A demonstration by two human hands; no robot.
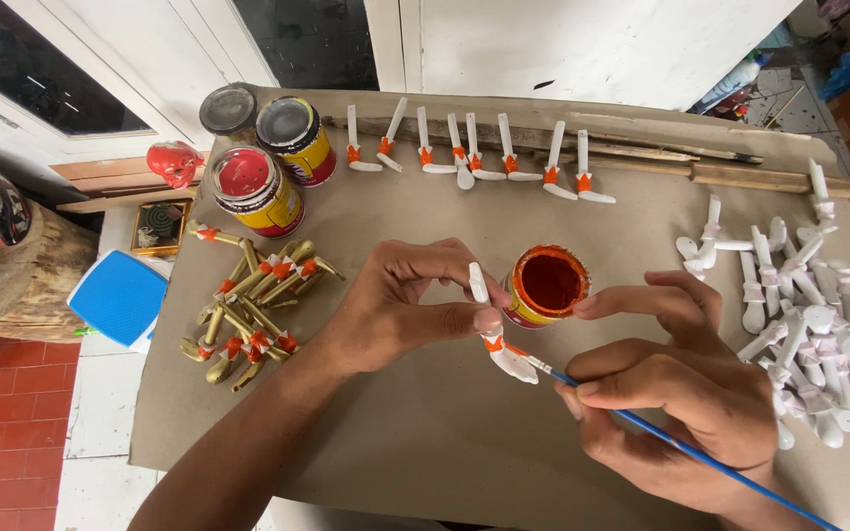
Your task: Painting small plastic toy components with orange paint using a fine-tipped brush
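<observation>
The left hand [400,300] pinches a small white carved piece with an orange band [497,339] between thumb and fingers, lifting it clear of the brown card-covered desk [425,423] so its side turns toward the brush. The right hand [681,393] is closed around a thin blue-handled paintbrush [661,438] in a pen grip, with the bristle tip touching the orange band, low and steady for fine work. Just beyond the piece stands a small open tin of orange paint [545,285], right between the two hands, handy for dipping. Along the far edge a row of white pieces with orange bands [474,157] leans against a wooden strip [641,152], spaced apart, likely so wet paint touches nothing. On the right sits a loose heap of plain white pieces [804,315], within the right hand's reach. On the left lies a pile of gold-painted pieces with orange bands [253,310], and beyond it three closed paint cans [263,147], well away from the hands.
</observation>
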